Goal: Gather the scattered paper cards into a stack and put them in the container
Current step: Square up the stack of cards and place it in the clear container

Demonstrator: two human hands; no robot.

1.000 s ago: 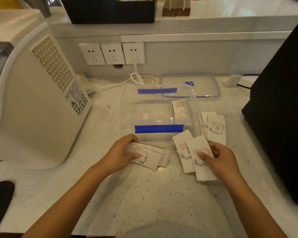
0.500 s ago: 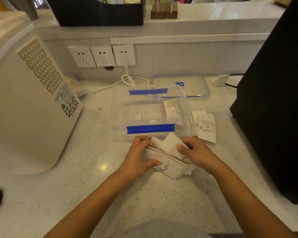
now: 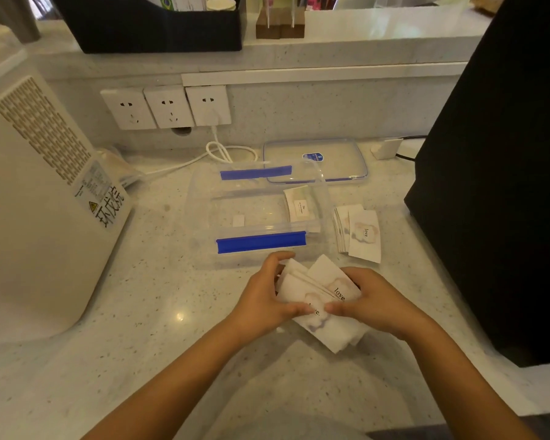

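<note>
1. We have a loose bundle of cards caught between both hands, low over the surface; the cards are fanned and skewed, corners poking out past the far side of the grip and below it toward us.
2. Our left hand is curled shut around the bundle's left edge, thumb on top; our right hand is closed on the right edge, thumb pressing the top card by the word "love". The two thumbs nearly meet over the middle.
3. We judge the step in hand to be squaring up: the cards are gathered but not yet an even stack.
4. Just beyond the grip stands the clear container, open, with blue clips on its near and far walls and a few cards already leaning inside at its right end.
5. Beyond the grip and to the right, a second small pile lies on the surface beside the container, not yet collected.
6. Farther off lies the lid, flat behind the container.
7. The next move, we think, calls for tapping the edges flush, then reaching for that right-hand pile before lowering everything over the near wall.
</note>
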